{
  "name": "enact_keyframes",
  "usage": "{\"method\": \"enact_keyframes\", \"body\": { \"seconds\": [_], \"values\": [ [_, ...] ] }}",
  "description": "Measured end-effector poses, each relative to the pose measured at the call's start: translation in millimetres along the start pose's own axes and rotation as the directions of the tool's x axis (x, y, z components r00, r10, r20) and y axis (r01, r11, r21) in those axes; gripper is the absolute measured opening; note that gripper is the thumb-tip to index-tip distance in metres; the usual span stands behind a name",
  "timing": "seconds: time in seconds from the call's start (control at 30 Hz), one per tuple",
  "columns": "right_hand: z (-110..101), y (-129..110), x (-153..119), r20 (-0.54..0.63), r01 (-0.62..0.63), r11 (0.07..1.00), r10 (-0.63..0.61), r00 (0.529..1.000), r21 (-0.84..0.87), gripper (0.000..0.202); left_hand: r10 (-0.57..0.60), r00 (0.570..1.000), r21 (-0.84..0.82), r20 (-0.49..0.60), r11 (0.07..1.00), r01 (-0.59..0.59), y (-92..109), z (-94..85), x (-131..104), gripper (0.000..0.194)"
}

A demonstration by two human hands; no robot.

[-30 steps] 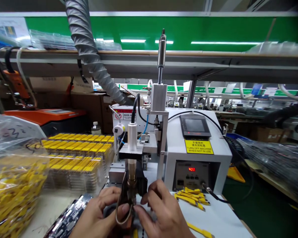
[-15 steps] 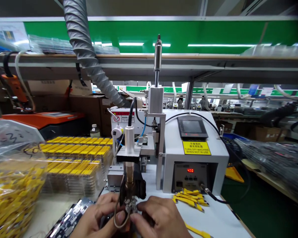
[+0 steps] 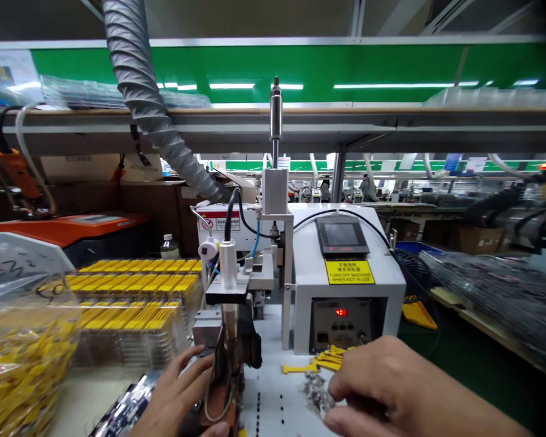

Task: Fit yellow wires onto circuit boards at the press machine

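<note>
My left hand [image 3: 175, 391] is open with its fingers apart, beside the reddish-brown block [image 3: 221, 394] under the machine's vertical metal head [image 3: 230, 325]. A thin looped cable hangs in front of that block. My right hand [image 3: 368, 385] is over the white machine base, its thumb and fingertips closed at the edge of a silvery, crumpled wad [image 3: 317, 393] that looks like metal wool. Yellow flat strips [image 3: 330, 358] lie in a small pile just behind the wad, partly hidden by my right hand.
Trays of yellow strips [image 3: 131, 312] stand at the left, with a clear bag [image 3: 27, 358] of more in front. A dark circuit panel [image 3: 125, 403] lies by my left hand. The white control box [image 3: 348, 291] rises behind my right hand. A grey duct [image 3: 136, 79] hangs above.
My right hand has moved right, and the silvery wad has gone with it from under the metal head to beside the yellow strips. My left hand has opened its fingers.
</note>
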State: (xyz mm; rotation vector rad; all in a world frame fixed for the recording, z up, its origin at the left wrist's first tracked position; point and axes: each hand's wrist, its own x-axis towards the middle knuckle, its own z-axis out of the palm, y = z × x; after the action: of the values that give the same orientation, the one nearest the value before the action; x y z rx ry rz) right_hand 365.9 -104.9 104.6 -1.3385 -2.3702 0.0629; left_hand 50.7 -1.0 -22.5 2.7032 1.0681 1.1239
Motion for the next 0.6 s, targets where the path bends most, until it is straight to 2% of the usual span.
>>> {"method": "enact_keyframes", "body": {
  "seconds": [0.1,0.17,0.23,0.3,0.43,0.6],
  "values": [
    [-20.6,-1.9,-7.4,0.006,-0.017,1.0,0.017,1.0,-0.019,0.01,-0.014,0.99,-0.084,0.139,0.996,0.026,-13.6,-5.2,-2.3,0.057],
    [-27.2,-0.6,-9.0,0.032,-0.05,0.998,0.051,0.998,-0.029,0.01,-0.069,0.976,-0.135,0.208,0.986,0.098,-20.6,-10.8,-0.9,0.06],
    [-30.1,1.1,-10.8,0.068,-0.1,0.994,0.102,0.992,-0.032,0.012,-0.155,0.961,-0.169,0.228,0.966,0.196,-21.5,-15.6,3.7,0.062],
    [-31.2,2.1,-14.8,0.11,-0.151,0.988,0.154,0.982,-0.039,0.013,-0.216,0.943,-0.197,0.253,0.943,0.269,-15.9,-19.4,11.0,0.063],
    [-32.2,0.4,-30.0,0.15,-0.215,0.975,0.221,0.964,-0.056,0.01,-0.265,0.899,-0.282,0.348,0.885,0.37,3.4,-27.0,27.1,0.058],
    [-31.1,-7.0,-45.5,0.175,-0.288,0.957,0.291,0.941,-0.044,0.01,-0.218,0.864,-0.448,0.453,0.782,0.433,14.7,-36.1,39.5,0.062]
  ]
}}
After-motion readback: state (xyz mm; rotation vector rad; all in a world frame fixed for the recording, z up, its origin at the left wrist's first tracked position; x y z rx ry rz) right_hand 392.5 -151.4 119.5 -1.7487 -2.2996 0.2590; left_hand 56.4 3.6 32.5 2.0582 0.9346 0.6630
